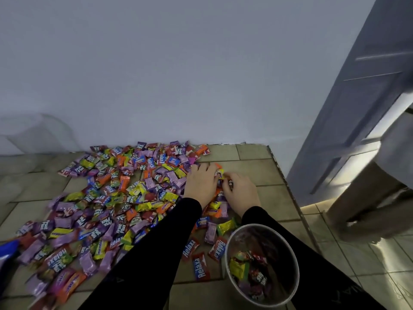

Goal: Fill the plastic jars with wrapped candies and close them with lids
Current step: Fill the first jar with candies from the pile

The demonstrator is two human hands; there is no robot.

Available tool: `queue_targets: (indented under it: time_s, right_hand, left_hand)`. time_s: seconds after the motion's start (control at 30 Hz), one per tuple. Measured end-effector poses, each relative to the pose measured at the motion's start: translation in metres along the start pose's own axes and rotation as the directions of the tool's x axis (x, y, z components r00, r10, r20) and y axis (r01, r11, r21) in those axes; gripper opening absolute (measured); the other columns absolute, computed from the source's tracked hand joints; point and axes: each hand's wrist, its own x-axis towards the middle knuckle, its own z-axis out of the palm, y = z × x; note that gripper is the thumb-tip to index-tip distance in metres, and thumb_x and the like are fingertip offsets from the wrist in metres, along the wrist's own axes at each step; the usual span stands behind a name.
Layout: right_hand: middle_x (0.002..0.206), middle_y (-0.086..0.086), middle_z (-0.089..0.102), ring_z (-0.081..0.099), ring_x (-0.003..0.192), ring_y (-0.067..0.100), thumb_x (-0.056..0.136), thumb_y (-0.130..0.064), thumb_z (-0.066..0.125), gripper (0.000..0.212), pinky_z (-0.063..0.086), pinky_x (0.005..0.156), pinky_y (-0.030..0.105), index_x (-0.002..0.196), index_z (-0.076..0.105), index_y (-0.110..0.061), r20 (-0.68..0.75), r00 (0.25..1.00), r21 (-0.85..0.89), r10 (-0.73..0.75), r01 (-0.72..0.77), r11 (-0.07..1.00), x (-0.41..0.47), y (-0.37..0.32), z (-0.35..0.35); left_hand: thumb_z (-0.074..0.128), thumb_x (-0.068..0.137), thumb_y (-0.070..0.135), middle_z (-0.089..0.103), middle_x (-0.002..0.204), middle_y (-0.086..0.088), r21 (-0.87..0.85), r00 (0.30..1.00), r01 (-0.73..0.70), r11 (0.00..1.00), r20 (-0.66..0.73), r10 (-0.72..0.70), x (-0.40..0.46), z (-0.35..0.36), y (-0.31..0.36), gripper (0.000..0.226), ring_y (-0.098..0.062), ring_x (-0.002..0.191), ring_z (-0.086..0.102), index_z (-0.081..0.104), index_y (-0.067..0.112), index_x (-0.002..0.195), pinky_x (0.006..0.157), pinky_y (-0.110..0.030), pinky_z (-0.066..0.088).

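A wide pile of wrapped candies (pixel 107 204) in purple, yellow, orange and red covers the tiled floor. My left hand (pixel 201 184) lies on the pile's right edge with its fingers curled over candies. My right hand (pixel 240 192) is beside it, fingers curled round several candies. A clear plastic jar (pixel 261 264) stands open at the lower right between my forearms, with a shallow layer of candies inside. No lid shows.
A pale wall (pixel 178 74) rises just behind the pile. A grey door (pixel 357 108) stands at the right. A blue object (pixel 7 251) pokes in at the left edge. Blurred clear plastic (pixel 33 133) sits at the far left.
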Motion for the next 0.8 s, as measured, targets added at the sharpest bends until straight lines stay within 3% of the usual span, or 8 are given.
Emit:
queue_targets:
  time_s: [0.17, 0.27, 0.43, 0.63, 0.8]
  right_hand:
    - [0.11, 0.004, 0.067, 0.059, 0.103, 0.02, 0.097, -0.025, 0.047, 0.028, 0.045, 0.087, 0.03, 0.115, 0.065, -0.015, 0.048, 0.998, 0.239, 0.036, -0.047, 0.97, 0.0, -0.001, -0.011]
    - [0.107, 0.004, 0.067, 0.06, 0.1, 0.019, 0.099, -0.026, 0.045, 0.027, 0.046, 0.086, 0.032, 0.114, 0.064, -0.016, 0.075, 0.994, 0.37, 0.079, -0.101, 0.924, -0.003, -0.004, -0.018]
    - [0.099, -0.001, 0.066, 0.06, 0.095, 0.016, 0.1, -0.028, 0.042, 0.027, 0.045, 0.08, 0.029, 0.112, 0.064, -0.017, 0.048, 0.997, 0.469, 0.062, -0.077, 0.88, -0.005, -0.017, -0.029]
    - [0.098, -0.007, 0.065, 0.058, 0.093, 0.008, 0.101, -0.029, 0.041, 0.026, 0.045, 0.08, 0.024, 0.11, 0.063, -0.018, 0.028, 1.0, 0.553, 0.001, -0.016, 0.833, -0.01, -0.033, -0.048]
    - [0.095, -0.015, 0.062, 0.057, 0.093, 0.004, 0.101, -0.028, 0.043, 0.018, 0.043, 0.08, 0.02, 0.106, 0.06, -0.024, -0.01, 1.0, 0.619, -0.013, 0.016, 0.786, -0.012, -0.039, -0.07]
  left_hand:
    - [0.045, 0.1, 0.027, 0.059, 0.108, -0.008, -0.041, 0.999, -0.013, 0.999, -0.043, 0.012, -0.003, -0.007, 0.002, 0.023, -0.03, 0.097, 0.049, 0.056, 0.015, 0.115, 0.082, -0.04, 0.044]
    - [0.043, 0.101, 0.028, 0.058, 0.11, -0.006, -0.053, 0.997, -0.023, 0.998, -0.072, 0.019, -0.006, -0.013, 0.002, 0.023, -0.028, 0.099, 0.047, 0.056, 0.016, 0.116, 0.085, -0.037, 0.041]
    - [0.038, 0.102, 0.032, 0.056, 0.109, -0.006, -0.103, 0.996, 0.0, 0.995, -0.084, -0.009, -0.011, -0.027, 0.0, 0.028, -0.026, 0.101, 0.047, 0.054, 0.014, 0.116, 0.088, -0.034, 0.035]
    - [0.038, 0.103, 0.022, 0.055, 0.117, -0.008, -0.242, 0.991, 0.017, 0.97, -0.124, -0.048, -0.03, -0.062, 0.009, 0.027, -0.026, 0.108, 0.041, 0.052, 0.011, 0.124, 0.099, -0.038, 0.031]
    - [0.039, 0.103, 0.025, 0.054, 0.118, -0.01, -0.356, 0.985, 0.071, 0.932, -0.123, -0.122, -0.039, -0.078, 0.012, 0.029, -0.027, 0.108, 0.042, 0.051, 0.01, 0.124, 0.096, -0.037, 0.033]
